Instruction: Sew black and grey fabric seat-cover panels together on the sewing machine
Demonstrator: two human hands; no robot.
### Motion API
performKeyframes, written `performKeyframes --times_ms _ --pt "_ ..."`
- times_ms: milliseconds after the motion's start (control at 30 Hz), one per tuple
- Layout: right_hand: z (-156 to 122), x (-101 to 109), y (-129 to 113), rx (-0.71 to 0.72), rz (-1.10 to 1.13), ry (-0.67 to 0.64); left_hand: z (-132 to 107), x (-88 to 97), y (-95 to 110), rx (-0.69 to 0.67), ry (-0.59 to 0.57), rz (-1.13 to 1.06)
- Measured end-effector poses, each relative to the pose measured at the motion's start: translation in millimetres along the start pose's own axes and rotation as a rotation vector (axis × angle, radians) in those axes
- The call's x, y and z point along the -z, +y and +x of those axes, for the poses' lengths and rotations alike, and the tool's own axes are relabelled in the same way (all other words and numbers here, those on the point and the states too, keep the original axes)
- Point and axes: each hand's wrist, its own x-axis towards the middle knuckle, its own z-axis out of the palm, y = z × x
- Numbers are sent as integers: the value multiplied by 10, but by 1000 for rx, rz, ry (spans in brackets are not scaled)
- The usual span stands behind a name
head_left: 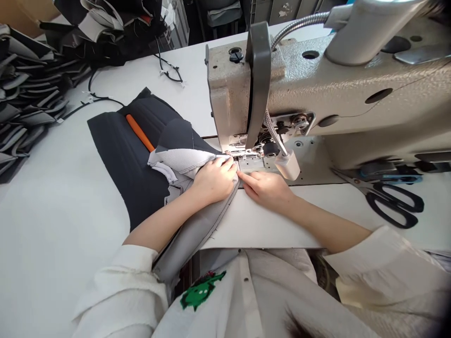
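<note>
Under the sewing machine's [230, 87] needle area lies a sewn fabric piece [121, 164] in black and grey, with a white mesh-like part [188, 159] folded on top. An orange strip [140, 133] shows on its black section. My left hand [215, 180] presses on the fabric right beside the presser foot [243, 154], its fingers bent over the material. Just to the right, my right hand [269, 190] rests low over the machine bed, its index finger stretched to the fabric's edge and its thumb apart below. The needle tip is too small to make out.
Black-handled scissors [391, 197] lie on the right of the white table [63, 225]. A lamp head [287, 165] on a flexible metal neck hangs near my right hand. Stacked dark fabric pieces [24, 94] fill the left side. Grey crates [285, 11] stand behind.
</note>
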Motion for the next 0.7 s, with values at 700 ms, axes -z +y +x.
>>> performKeyframes --times_ms 700 --pt "-1089 300 -262 -159 183 243 -54 -54 16 38 23 19"
